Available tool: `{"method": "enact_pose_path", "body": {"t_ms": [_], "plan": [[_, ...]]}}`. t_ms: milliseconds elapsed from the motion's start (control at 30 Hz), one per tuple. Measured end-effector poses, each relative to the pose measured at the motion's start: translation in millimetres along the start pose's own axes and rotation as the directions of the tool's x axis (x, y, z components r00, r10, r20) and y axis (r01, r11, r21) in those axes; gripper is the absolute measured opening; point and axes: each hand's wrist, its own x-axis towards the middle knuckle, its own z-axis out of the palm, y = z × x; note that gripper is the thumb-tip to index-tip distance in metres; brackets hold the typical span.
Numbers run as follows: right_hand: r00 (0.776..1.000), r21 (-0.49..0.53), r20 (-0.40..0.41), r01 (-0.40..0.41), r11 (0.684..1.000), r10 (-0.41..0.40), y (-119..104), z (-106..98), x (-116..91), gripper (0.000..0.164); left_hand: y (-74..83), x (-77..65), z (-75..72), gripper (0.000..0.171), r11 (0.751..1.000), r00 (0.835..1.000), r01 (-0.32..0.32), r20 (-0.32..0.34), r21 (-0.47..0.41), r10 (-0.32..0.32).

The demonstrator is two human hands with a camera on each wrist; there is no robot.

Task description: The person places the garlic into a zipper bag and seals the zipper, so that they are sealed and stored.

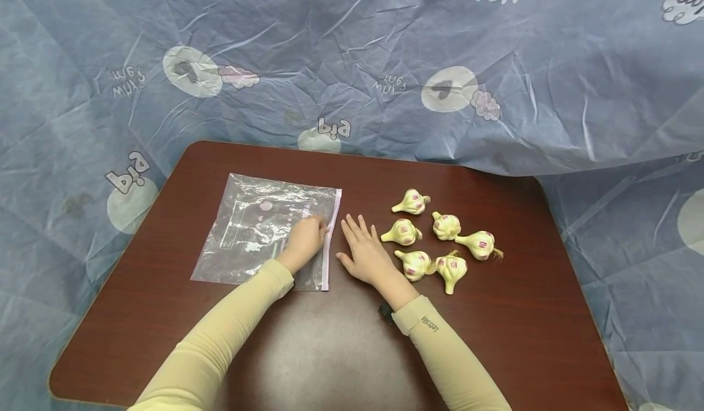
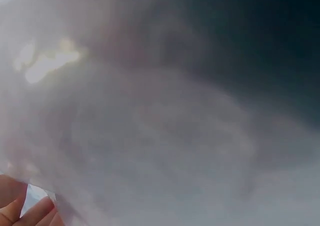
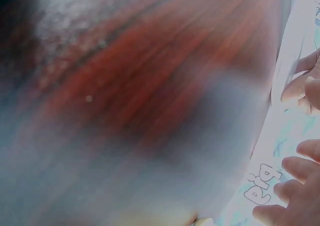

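A clear zip bag [image 1: 242, 209] lies flat on the left half of the table, its pale lilac zip strip [image 1: 326, 270] facing right. My left hand [image 1: 304, 240] is over the bag and pinches it near the middle of that strip. The left wrist view is mostly blurred plastic, with fingertips [image 2: 37, 216] at the bag's edge in the lower left corner. Just right of the strip, my right hand [image 1: 370, 255] rests on the table, fingers spread and holding nothing. Beside it lies a garlic bulb [image 1: 415, 265].
Several more garlic bulbs [image 1: 450, 269] with purple marks lie grouped on the right side of the brown table [image 1: 528, 313]. A blue printed cloth [image 1: 352, 63] hangs behind the table's far edge. A small dark object [image 1: 387, 313] shows by the right wrist.
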Motion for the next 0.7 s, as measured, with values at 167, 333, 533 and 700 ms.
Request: {"method": "enact_pose_path", "body": {"t_ms": [167, 333, 533, 700], "plan": [[1.000, -0.005, -0.004, 0.002, 1.000, -0.002, -3, -2, 3, 0.071, -0.7, -1.5, -3.5, 0.011, 0.997, 1.000, 0.019, 0.013, -0.069, -0.018], [1.000, -0.032, 0.001, 0.021, 0.999, -0.021, -7, -1, 10, 0.069, -0.4, -4.2, -8.6, 0.012, 0.993, 1.000, 0.017, 0.004, -0.117, -0.016], [0.999, -0.070, 0.042, 0.009, 0.997, -0.006, -9, 0, 19, 0.071, 0.4, -5.2, -17.4, 0.010, 0.984, 0.999, 0.052, -0.007, -0.169, -0.054], [0.997, -0.087, 0.078, 0.003, 0.996, 0.004, -11, 2, 25, 0.072, -1.4, -6.4, -28.4, 0.011, 0.964, 0.996, 0.091, 0.021, -0.248, -0.089]]}}
